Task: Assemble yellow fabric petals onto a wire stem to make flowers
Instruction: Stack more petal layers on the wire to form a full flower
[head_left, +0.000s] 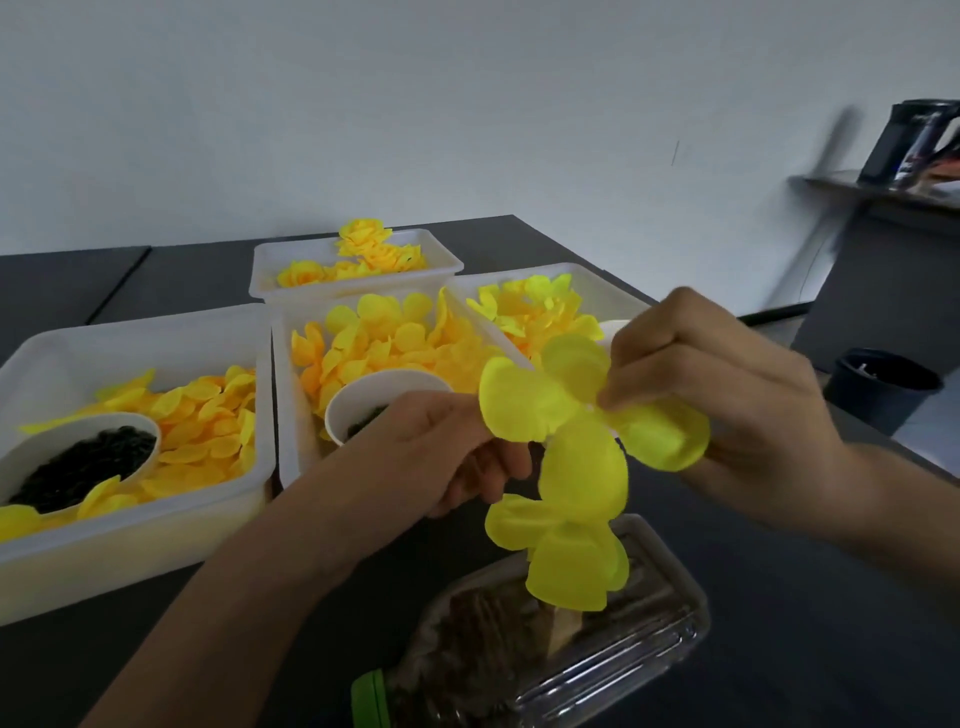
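Note:
A yellow four-lobed fabric petal piece (582, 410) is held up over the dark table. My right hand (727, 395) pinches it near its centre from the right. My left hand (457, 457) grips below it from the left, fingers curled; the wire stem is hidden there. A second yellow petal piece (566, 551) hangs lower down beneath the first. White trays behind hold loose orange-yellow petals (395, 343), more yellow petal pieces (535, 306) and finished yellow flowers (363, 254).
Two white cups of small black pieces sit in the trays (88, 462) (374, 400). A clear plastic jar with a green lid (545, 644) lies on its side at the front. A dark pot (878, 384) stands off the table's right edge.

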